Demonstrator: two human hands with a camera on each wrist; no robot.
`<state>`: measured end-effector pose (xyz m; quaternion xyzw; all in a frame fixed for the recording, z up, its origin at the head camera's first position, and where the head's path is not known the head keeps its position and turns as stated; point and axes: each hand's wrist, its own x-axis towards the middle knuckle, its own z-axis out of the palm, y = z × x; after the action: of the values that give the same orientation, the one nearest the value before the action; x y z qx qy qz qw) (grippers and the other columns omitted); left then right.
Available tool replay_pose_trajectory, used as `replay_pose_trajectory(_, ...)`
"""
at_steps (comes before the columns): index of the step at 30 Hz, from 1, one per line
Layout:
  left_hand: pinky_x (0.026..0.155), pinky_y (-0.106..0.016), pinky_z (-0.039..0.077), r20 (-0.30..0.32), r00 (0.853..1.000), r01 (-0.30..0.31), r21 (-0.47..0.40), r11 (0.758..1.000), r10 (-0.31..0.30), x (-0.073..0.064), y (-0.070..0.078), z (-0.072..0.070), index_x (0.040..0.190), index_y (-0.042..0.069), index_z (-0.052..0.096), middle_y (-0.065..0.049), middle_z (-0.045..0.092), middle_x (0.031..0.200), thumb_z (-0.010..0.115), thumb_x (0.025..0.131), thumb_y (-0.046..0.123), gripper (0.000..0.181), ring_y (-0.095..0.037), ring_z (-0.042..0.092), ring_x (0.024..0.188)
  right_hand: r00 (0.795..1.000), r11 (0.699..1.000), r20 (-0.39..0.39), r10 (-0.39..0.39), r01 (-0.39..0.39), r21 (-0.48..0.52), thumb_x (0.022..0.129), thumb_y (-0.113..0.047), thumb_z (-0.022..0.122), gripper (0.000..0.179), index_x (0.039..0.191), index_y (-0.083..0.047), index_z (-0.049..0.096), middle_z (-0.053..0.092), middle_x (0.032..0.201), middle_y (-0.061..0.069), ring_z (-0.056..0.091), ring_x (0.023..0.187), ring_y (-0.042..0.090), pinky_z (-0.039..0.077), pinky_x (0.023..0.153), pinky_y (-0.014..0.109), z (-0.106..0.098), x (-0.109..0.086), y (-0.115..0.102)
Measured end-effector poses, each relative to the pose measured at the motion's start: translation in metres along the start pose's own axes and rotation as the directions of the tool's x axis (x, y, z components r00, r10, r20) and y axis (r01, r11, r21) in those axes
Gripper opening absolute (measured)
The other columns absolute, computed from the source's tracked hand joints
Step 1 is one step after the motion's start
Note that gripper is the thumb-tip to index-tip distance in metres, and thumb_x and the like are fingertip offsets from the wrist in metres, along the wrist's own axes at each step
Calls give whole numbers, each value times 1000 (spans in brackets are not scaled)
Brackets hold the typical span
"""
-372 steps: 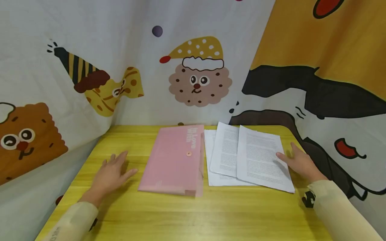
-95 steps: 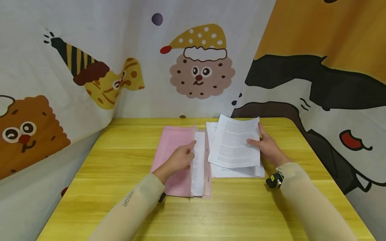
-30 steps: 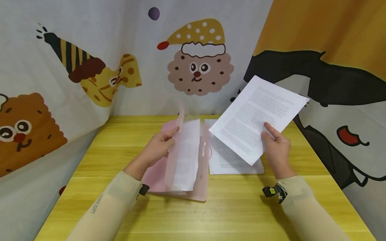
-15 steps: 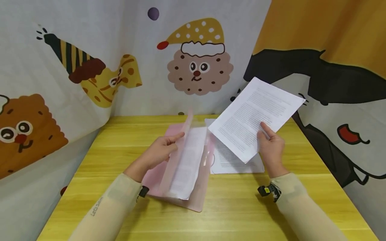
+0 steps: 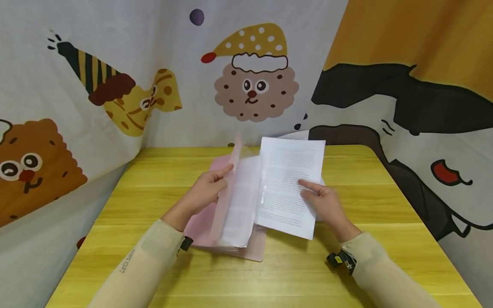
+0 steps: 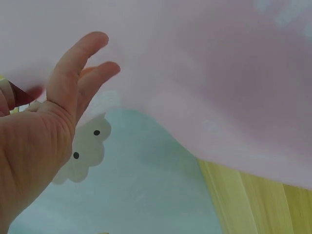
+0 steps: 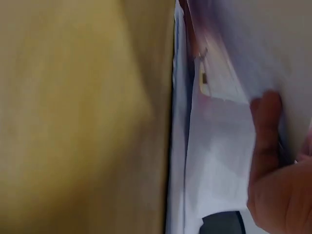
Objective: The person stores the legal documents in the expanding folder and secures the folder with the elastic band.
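In the head view, a pink plastic folder (image 5: 198,229) lies open left of the table's middle, with white sheets (image 5: 242,201) inside it. My left hand (image 5: 200,192) pinches the folder's raised cover between thumb and fingers. The left wrist view shows that hand (image 6: 48,117) against the pink cover (image 6: 229,92). My right hand (image 5: 325,203) grips a small stack of printed paper (image 5: 290,171) by its right side, thumb on the printed face. The stack's left edge meets the open side of the folder. In the right wrist view, more white paper (image 7: 219,161) shows beneath the right hand (image 7: 278,180).
The yellow wooden table (image 5: 292,278) runs up to a cartoon-print curtain (image 5: 185,137) at the back. The curtain also hangs along both sides. A small black device (image 5: 340,259) is strapped to the right wrist.
My right hand has brought the tilted stack left and down, turning it nearly upright beside the folder. The left hand keeps hold of the cover; the folder has shifted slightly away from me.
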<state>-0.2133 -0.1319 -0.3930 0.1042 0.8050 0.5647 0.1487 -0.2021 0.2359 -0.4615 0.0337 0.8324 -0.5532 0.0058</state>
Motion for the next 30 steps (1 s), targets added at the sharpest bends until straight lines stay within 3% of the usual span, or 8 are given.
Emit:
replay_pose_trajectory(3, 59, -27, 47, -24, 1000, -3, -2, 1000, 3, 1, -1, 1, 165, 20, 42, -9, 55, 160, 47, 106, 14, 60, -18, 38, 67, 990, 998, 128, 50, -55, 38, 104, -17, 68, 43, 145, -8, 67, 60, 153, 23, 72, 93, 7, 61, 75, 23, 6, -2, 3)
replay_pose_trajectory(6, 61, -27, 51, -29, 1000, -2, -14, 1000, 2, 2, -3, 2, 165, 20, 41, -3, 45, 170, 46, 106, 13, 60, -19, 43, 72, 977, 990, 191, 91, -110, 89, 104, -15, 66, 43, 146, -7, 65, 64, 147, 26, 76, 88, 12, 63, 73, 28, 11, -2, 6)
replay_pose_trajectory(9, 62, -27, 52, -30, 1000, -5, -23, 1000, 4, 2, -4, 2, 165, 19, 40, 2, 39, 173, 45, 106, 13, 60, -20, 44, 73, 979, 987, 179, 94, -115, 110, 104, -14, 67, 43, 146, -5, 65, 66, 144, 27, 75, 87, 10, 63, 73, 28, 11, -1, 8)
replay_pose_trajectory(17, 64, -29, 58, -47, 998, -32, -71, 997, 29, 2, -5, 2, 168, 17, 34, -6, 36, 174, 43, 108, 14, 61, -11, 44, 58, 989, 995, 123, 77, -84, 58, 104, -19, 68, 44, 146, -7, 66, 59, 152, 26, 71, 93, 8, 60, 76, 24, -3, -8, 9)
replay_pose_trajectory(22, 66, -29, 59, -62, 998, -28, -71, 997, 24, 3, -6, 3, 167, 17, 35, -20, 54, 158, 43, 108, 14, 60, -11, 45, 57, 984, 997, 164, 73, -77, 17, 103, -21, 71, 42, 143, -9, 70, 62, 150, 22, 72, 96, 12, 60, 78, 25, -3, -6, 12)
replay_pose_trajectory(25, 62, -29, 55, -68, 998, -18, -48, 999, 14, 4, -7, 3, 167, 19, 36, -26, 61, 133, 43, 108, 14, 60, -11, 35, 53, 977, 999, 206, 50, -53, 9, 103, -21, 70, 42, 142, -8, 70, 66, 146, 24, 74, 94, 14, 61, 77, 27, 1, -2, 13)
replay_pose_trajectory(27, 61, -30, 54, -66, 998, -18, -40, 999, 15, 4, -7, 3, 167, 19, 37, -22, 60, 142, 43, 107, 13, 60, -12, 35, 54, 979, 1000, 203, 6, -10, 17, 103, -17, 69, 40, 142, -6, 70, 68, 142, 26, 75, 91, 14, 62, 75, 27, 4, 0, 15)
replay_pose_trajectory(30, 63, -30, 55, -58, 998, -27, -50, 998, 25, 4, -7, 4, 167, 18, 36, -5, 46, 169, 43, 107, 14, 60, -12, 44, 61, 982, 985, 98, -163, 168, -47, 103, -7, 68, 35, 137, -6, 73, 71, 137, 23, 73, 102, 8, 58, 78, 16, 7, 1, 17)
